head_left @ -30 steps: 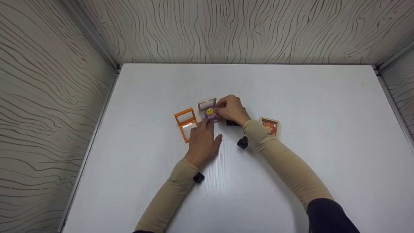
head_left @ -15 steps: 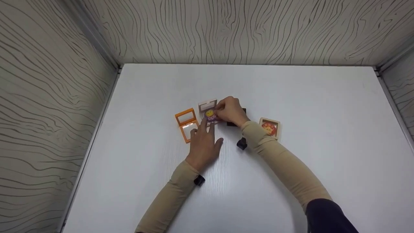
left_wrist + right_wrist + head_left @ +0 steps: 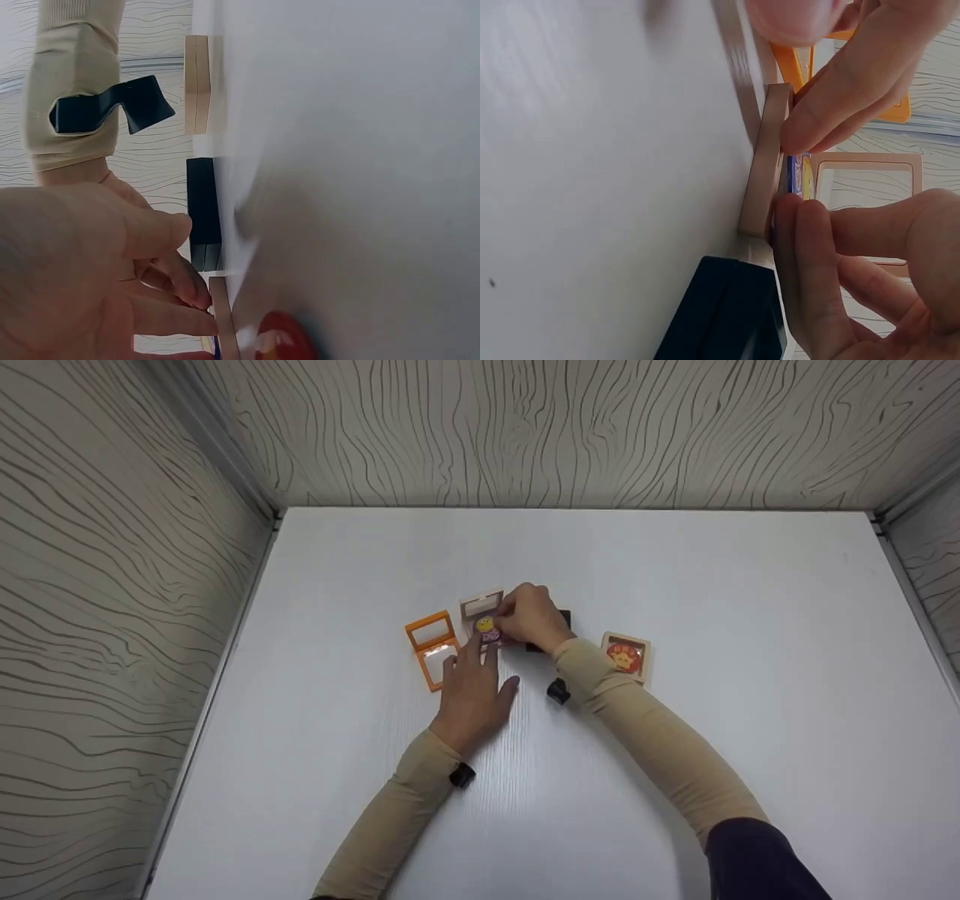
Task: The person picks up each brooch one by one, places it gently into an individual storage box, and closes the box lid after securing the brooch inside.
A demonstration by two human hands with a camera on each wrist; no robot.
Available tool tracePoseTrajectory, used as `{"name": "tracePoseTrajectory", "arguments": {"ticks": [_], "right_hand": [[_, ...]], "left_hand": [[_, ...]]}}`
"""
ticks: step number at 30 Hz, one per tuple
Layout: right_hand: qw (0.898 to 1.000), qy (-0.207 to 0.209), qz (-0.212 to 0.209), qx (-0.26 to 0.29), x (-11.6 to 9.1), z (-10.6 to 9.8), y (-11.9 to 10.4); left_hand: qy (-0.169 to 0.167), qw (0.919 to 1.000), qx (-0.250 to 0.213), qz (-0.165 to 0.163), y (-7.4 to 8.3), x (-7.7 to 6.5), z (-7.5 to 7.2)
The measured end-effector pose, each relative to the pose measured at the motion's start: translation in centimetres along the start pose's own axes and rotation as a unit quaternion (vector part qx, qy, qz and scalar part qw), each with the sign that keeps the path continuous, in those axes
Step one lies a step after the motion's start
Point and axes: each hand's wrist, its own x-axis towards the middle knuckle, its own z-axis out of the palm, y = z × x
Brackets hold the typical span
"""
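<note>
A small pink display frame (image 3: 763, 169) stands unfolded on the white table, its windowed lid raised at the back. A round purple badge (image 3: 488, 627) with a yellow face lies in its lower half. My right hand (image 3: 531, 619) pinches the badge's right edge between thumb and fingers. From the front, my left hand (image 3: 472, 697) reaches in, its extended fingertips resting on the frame's near edge and its thumb held apart. In the right wrist view, fingers of both hands flank the badge, covering parts of it and of the frame.
An orange display frame (image 3: 436, 644) stands unfolded just left of the pink one. A black case (image 3: 712, 307) sits to the right, partly under my right hand. Farther right lies a light beige frame (image 3: 646, 656) with a red badge. A blurred red round thing (image 3: 285, 341) shows in the left wrist view.
My left fingertips have drawn back slightly from over the badge to the frame's near edge. My right hand has shifted a little left, still pinching the badge.
</note>
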Motion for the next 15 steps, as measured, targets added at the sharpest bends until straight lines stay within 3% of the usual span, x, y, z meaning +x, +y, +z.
{"name": "tracePoseTrajectory", "arguments": {"ticks": [5, 15], "right_hand": [[1.000, 0.002, -0.002, 0.002, 0.0, 0.3, 0.0], [1.000, 0.001, 0.001, 0.013, -0.3, 0.5, 0.1]], "left_hand": [[0.001, 0.9997, -0.021, -0.010, -0.2, 0.0, 0.0], [0.060, 0.9961, -0.049, -0.043, -0.8, 1.6, 0.0]]}}
